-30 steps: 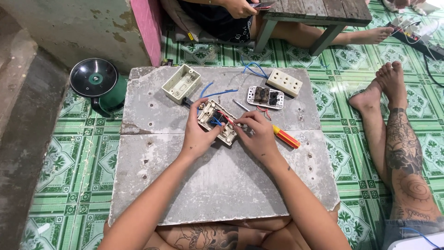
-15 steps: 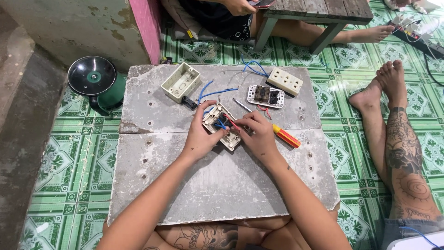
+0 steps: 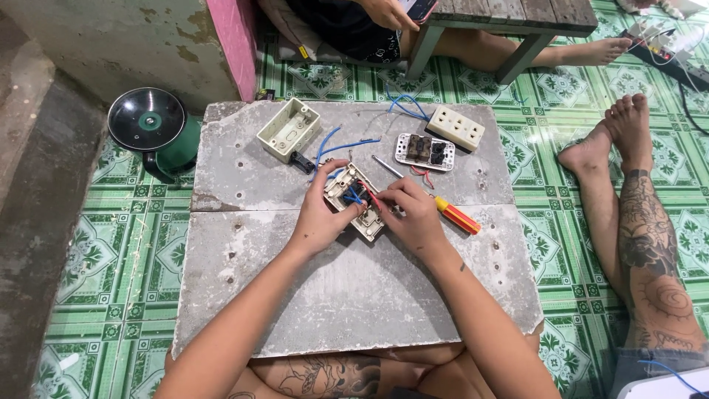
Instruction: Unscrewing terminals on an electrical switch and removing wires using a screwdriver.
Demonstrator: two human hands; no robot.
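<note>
Both forearms extend from 6 o'clock over the grey slab bench (image 3: 354, 295) and meet at its centre. The left hand (image 3: 319, 220) has its fingers closed around the near-left side of the cream switch module (image 3: 356, 201), holding it tilted on the bench. The right hand (image 3: 413, 216) touches the module's right end, with its fingers pinched on the red wire (image 3: 371, 196) at the terminals; blue wires (image 3: 353, 195) also sit in the module's open back. Just beside the right hand, at 3 o'clock, a screwdriver (image 3: 450, 214) with a red-and-yellow handle lies flat, its shaft pointing toward 10 o'clock. Beyond the module, at 11 o'clock, an empty cream mounting box (image 3: 289, 130) lies open side up, with loose blue wire beside it. At 1 o'clock lie a white switch plate (image 3: 424, 151) and, farther out, a cream socket plate (image 3: 458, 128). Off the bench at 10 o'clock, a green horn speaker (image 3: 151, 129) stands on the tiled floor (image 3: 111, 258). Another person's tattooed leg (image 3: 642, 244) rests at 3 o'clock.
</note>
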